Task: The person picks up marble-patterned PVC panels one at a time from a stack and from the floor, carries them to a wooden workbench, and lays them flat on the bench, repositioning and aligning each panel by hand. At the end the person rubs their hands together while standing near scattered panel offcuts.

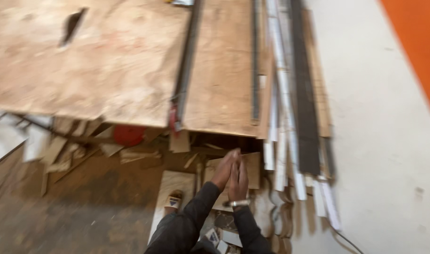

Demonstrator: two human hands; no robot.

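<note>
Both hands are reaching down together to a small plywood offcut (249, 170) lying on the floor just under the front edge of the big plywood sheet (92, 61). The left hand (223, 169) and the right hand (239, 178), which is wearing a metal bracelet (238, 203), are lying side by side with fingers stretched flat, nearly touching each other; the blur is making it hard to tell whether they are gripping the offcut's edge or only pressing on it. The worry here is splinters and a slip: raw ply edges are sitting right at the fingertips, and the piece seems to be tucked partly beneath the sheet, so a pull could be jamming it or dragging knuckles against the overhang. A bundle of long strips (290, 94), white, dark and wooden, is lying close on the right with ends sticking out near the right wrist, ready to be knocked. Loose scraps (64, 150) and a red round thing (128, 134) are littering the floor to the left, and a sandalled foot (174, 200) is standing on another pale board (170, 186).
</note>
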